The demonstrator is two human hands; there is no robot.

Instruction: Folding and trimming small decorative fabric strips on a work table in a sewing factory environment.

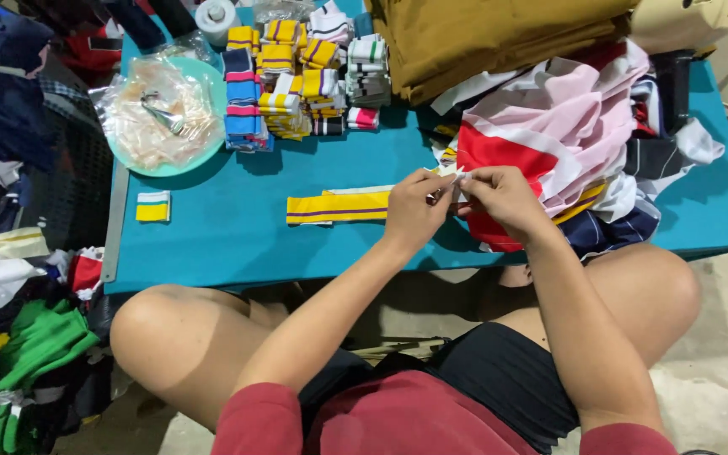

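My left hand [413, 211] and my right hand [503, 198] meet over the teal table [238, 244], both pinching a small white piece of fabric [457, 179] between the fingertips. A yellow ribbed band with purple and white stripes [337, 207] lies flat on the table just left of my left hand, its end under that hand. A red, white and pink garment [549, 126] lies bunched under and behind my right hand.
Stacks of folded striped bands [297, 80] sit at the back. A teal plate with a clear plastic bag [162, 114] is back left, a small yellow band [152, 206] near the left edge. Brown fabric [482, 34] is piled at the back; clothes heap on the floor at left [18, 337].
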